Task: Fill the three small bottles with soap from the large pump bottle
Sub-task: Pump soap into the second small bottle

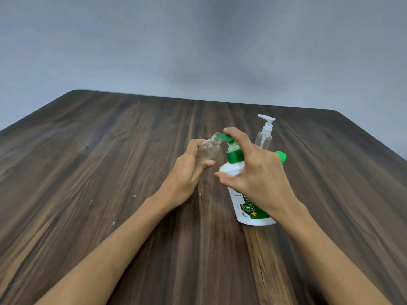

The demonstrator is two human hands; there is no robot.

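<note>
Soap is waiting in the large pump bottle [246,194], which is standing on the wooden table [110,172]. A small clear bottle [208,150] is being gripped by the left hand [187,172], fingers curling round its body, and it is tilting so its open neck is leaning right, meeting the green spout [224,137]. That long axis is pointing up toward the nozzle, which the next squirt depends on. Over the pump, the right hand [253,172] is arching, its forefinger pressing on the pump head while the thumb is touching the bottle's shoulder. Behind, a clear pump bottle [264,135] and a green cap [281,155] are standing.
</note>
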